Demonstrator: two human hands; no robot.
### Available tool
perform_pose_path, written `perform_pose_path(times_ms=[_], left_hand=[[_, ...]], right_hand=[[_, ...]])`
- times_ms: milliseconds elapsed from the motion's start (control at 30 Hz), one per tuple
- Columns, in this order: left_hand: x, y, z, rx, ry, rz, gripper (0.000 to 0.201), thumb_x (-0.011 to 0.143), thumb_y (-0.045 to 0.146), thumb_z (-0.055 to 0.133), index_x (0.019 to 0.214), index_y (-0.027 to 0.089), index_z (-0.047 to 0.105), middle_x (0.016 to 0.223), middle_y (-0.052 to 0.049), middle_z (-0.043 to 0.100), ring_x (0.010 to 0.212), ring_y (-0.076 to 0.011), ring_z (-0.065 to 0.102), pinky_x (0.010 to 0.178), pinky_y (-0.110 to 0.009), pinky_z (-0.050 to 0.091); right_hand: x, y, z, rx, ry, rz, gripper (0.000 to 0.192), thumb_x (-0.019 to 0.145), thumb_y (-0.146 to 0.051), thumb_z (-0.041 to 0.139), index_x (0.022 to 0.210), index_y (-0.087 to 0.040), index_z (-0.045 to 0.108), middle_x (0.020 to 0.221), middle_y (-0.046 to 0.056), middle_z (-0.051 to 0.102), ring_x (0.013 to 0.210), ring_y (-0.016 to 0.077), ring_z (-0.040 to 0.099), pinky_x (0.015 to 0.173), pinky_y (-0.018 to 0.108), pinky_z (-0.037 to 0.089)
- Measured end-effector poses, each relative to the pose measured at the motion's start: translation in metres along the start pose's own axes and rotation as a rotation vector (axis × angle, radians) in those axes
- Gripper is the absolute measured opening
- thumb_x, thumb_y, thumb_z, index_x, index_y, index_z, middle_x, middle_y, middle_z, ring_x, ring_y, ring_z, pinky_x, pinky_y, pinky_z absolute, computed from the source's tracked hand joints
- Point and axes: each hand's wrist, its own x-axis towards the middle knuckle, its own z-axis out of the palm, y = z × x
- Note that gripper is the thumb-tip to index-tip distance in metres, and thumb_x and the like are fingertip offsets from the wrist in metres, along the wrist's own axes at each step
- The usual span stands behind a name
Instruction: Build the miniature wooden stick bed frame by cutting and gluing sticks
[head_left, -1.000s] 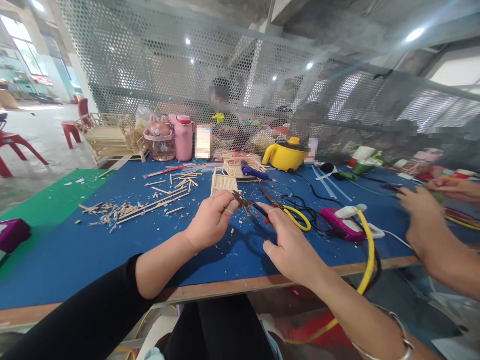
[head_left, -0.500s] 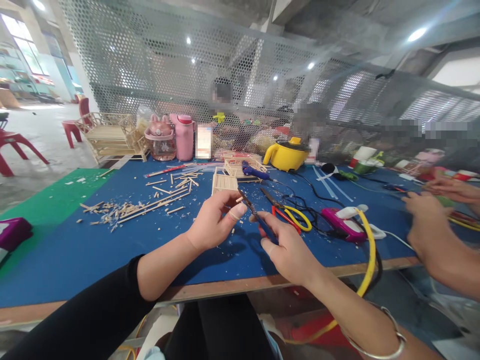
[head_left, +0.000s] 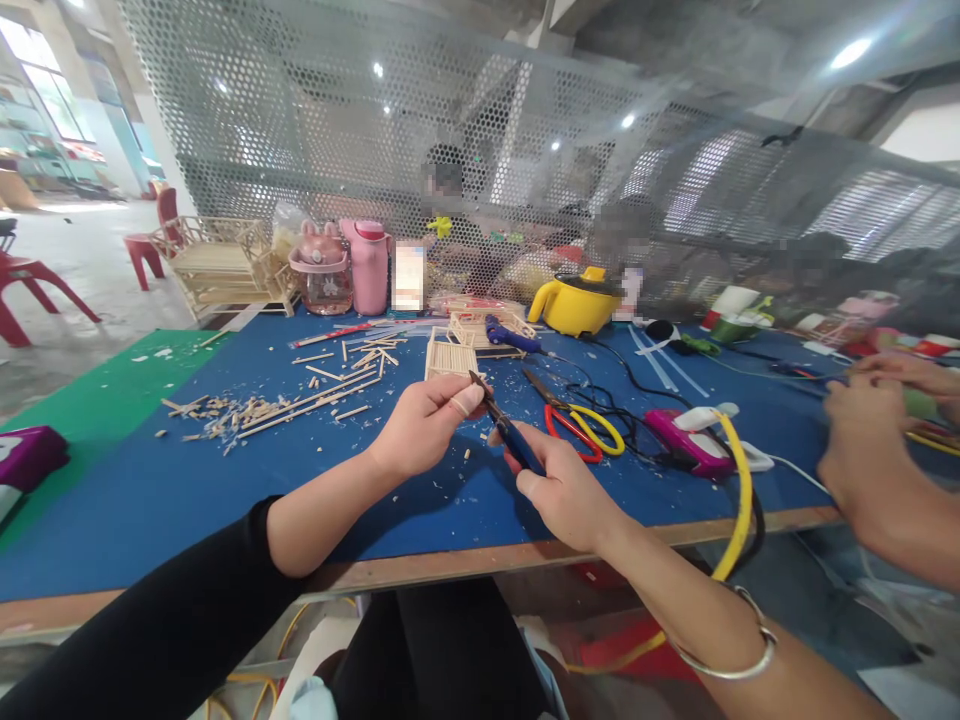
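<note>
My left hand pinches a small piece of wooden stick between thumb and forefinger, just above the blue table mat. My right hand grips blue-handled cutting pliers, their dark jaws closed at my left fingertips. A slatted wooden stick panel lies flat just beyond my hands. Red-and-yellow handled scissors lie to the right of the pliers.
Loose sticks and offcuts litter the mat at left. A pink glue gun with a yellow hose lies at right. Another person's hands work at far right. Bottles, a yellow pot and stick models stand at the back.
The pliers' jaws, spread a second ago, have closed at my left fingertips. Both hands shifted slightly left and farther from me. The other person's hands drew together.
</note>
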Motion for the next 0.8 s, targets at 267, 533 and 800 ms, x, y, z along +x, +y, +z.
perform_pose_path(times_ms=[267,533,800], left_hand=[[0.001,-0.008,0.003,0.033,0.021,-0.064,0.036,0.090,0.040,0.042,0.079,0.014,0.063,0.079,-0.004,0.060,0.074,-0.0137,0.056,0.075,-0.027,0.047],[0.006,-0.016,0.008,-0.001,0.087,-0.119,0.035,0.088,0.042,0.043,0.071,0.014,0.058,0.070,-0.001,0.057,0.068,-0.0124,0.057,0.072,-0.027,0.051],[0.012,-0.027,-0.004,0.274,0.045,-0.177,0.043,0.091,0.045,0.037,0.098,0.015,0.067,0.086,-0.005,0.068,0.073,-0.0145,0.062,0.068,-0.026,0.051]], right_hand=[[0.007,0.008,-0.004,0.166,-0.111,0.091,0.029,0.062,-0.012,0.044,0.087,-0.020,0.055,0.066,-0.005,0.047,0.060,0.0112,0.042,0.056,0.025,0.035],[0.019,0.014,-0.009,0.393,-0.262,0.161,0.032,0.054,-0.013,0.046,0.084,-0.019,0.053,0.059,-0.005,0.045,0.051,0.0106,0.042,0.046,0.024,0.036],[0.014,0.023,-0.014,0.220,-0.137,0.096,0.035,0.058,-0.012,0.046,0.090,-0.019,0.059,0.068,-0.002,0.056,0.063,0.0144,0.053,0.059,0.027,0.043]])
